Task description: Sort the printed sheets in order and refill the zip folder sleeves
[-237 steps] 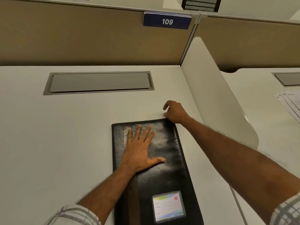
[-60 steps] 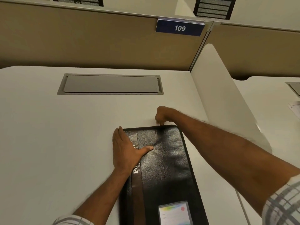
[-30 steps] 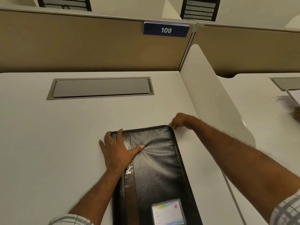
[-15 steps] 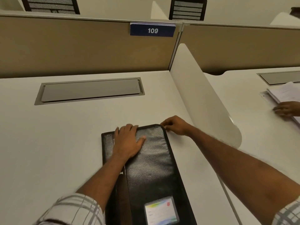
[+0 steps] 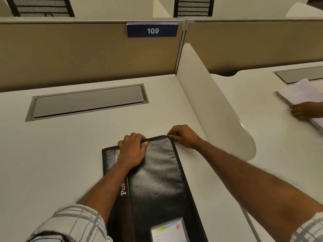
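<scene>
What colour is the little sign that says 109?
The sign is dark blue with white digits, clearest in the head view.

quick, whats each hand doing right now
Left hand: fingers curled over the far edge of the zip folder, gripping it.
Right hand: pinching the folder's far right corner.

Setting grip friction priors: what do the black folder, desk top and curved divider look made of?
zip folder: leather or faux leather, pebbled grain, soft sheen.
desk top: off-white laminate, probably; smooth, matte, no grain.
divider: white rigid panel, laminate or plastic, cannot tell; smooth, faint gloss at rounded edge.
</scene>
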### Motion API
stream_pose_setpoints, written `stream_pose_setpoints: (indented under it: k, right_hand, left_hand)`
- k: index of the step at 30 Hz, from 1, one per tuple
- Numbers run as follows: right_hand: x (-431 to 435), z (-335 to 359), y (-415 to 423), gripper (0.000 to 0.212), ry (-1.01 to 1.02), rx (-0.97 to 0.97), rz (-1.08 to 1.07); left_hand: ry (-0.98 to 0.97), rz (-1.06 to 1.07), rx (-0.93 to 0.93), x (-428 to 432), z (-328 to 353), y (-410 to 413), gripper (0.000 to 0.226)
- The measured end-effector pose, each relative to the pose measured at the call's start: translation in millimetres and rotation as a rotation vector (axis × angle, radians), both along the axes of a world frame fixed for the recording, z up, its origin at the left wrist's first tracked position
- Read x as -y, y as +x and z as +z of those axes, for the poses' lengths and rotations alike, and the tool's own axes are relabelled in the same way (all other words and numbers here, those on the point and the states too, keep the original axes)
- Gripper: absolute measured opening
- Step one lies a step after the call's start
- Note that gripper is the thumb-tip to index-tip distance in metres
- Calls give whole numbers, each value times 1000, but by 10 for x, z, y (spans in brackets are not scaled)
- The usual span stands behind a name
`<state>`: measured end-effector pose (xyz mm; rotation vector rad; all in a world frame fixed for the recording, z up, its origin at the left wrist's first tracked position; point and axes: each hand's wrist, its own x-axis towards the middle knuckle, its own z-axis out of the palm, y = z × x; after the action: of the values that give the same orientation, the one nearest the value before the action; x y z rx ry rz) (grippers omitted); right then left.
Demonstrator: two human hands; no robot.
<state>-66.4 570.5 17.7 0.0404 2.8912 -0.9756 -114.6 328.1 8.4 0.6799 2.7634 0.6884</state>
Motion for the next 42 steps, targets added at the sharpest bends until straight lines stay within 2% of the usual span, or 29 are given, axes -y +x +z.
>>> stream_pose_setpoints:
  k: [5,11,23,32,35,38,42]
  right_hand:
    - [4,-137,163,11,138,-178,38]
    - [108,-301,579,16,109,-356,-99]
    - [177,-398,692,13,-24,-333,-242]
    - [24,-180,252,13,97,-283,48]
    - [185,-25,-9,17,127,-187,247]
    - [473,84,-312,13,219,-124,463]
    - [566,91,-486,16,208,-120,510]
  left_hand:
    - [-14,36,-36,8,-19,21,25]
    - [-15,50,-76,-81,-26,65,19]
    - [12,29,-39,-105,-41,79,18]
    - [69,-26,-37,-138,4,143,11]
    - [67,-45,-57,-169,-17,182,11]
    - [85,-27,-102,-198,-54,213,17]
    - [175,96,-224,-77,-24,217,34]
